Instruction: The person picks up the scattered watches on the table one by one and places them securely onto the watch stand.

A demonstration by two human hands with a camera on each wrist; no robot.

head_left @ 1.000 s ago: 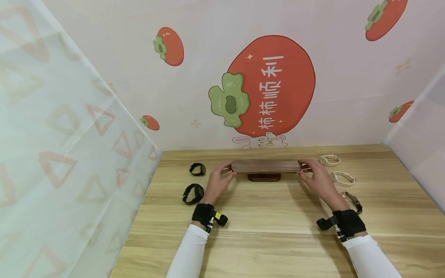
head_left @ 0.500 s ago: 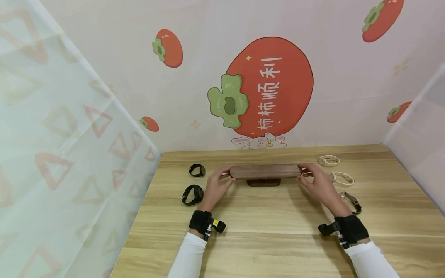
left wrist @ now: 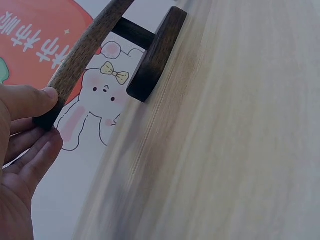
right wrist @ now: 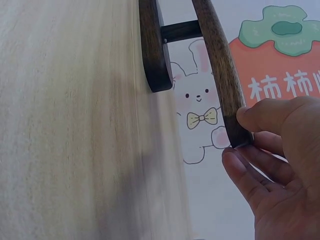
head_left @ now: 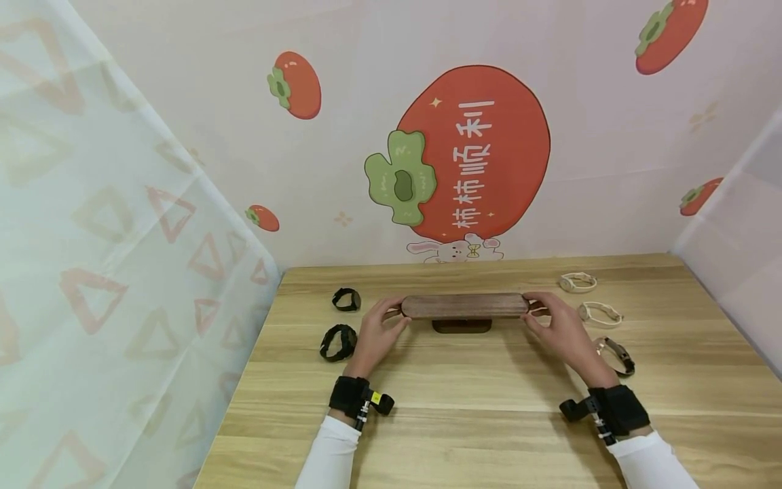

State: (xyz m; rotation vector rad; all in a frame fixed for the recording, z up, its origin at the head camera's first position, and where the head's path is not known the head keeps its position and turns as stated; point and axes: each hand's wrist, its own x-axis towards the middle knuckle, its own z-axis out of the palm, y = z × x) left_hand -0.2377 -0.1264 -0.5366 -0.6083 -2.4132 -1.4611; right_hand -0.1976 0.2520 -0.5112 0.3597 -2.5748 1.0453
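Note:
A dark brown wooden T-bar display stand (head_left: 464, 306) stands between my hands, its long rounded bar raised on a short post above a small base (head_left: 461, 327). My left hand (head_left: 374, 339) pinches the bar's left end; in the left wrist view, the thumb (left wrist: 35, 101) lies on top and the fingers beneath. At the opposite end my right hand (head_left: 565, 336) pinches the bar in the same manner, as the right wrist view shows with its thumb (right wrist: 265, 114). The base is at or very close to the tabletop; exact contact is unclear.
Two black watches (head_left: 347, 299) lie left of my left hand on the wooden table (head_left: 470, 435). Along the right side are two white-strapped watches (head_left: 579, 282) and a dark-strapped watch (head_left: 623, 356) beside my right wrist. A persimmon-printed wall (head_left: 342, 170) rises behind.
The stand has moved a little toward me, away from the back wall, with both hands gripping its ends throughout. The watches have stayed in place.

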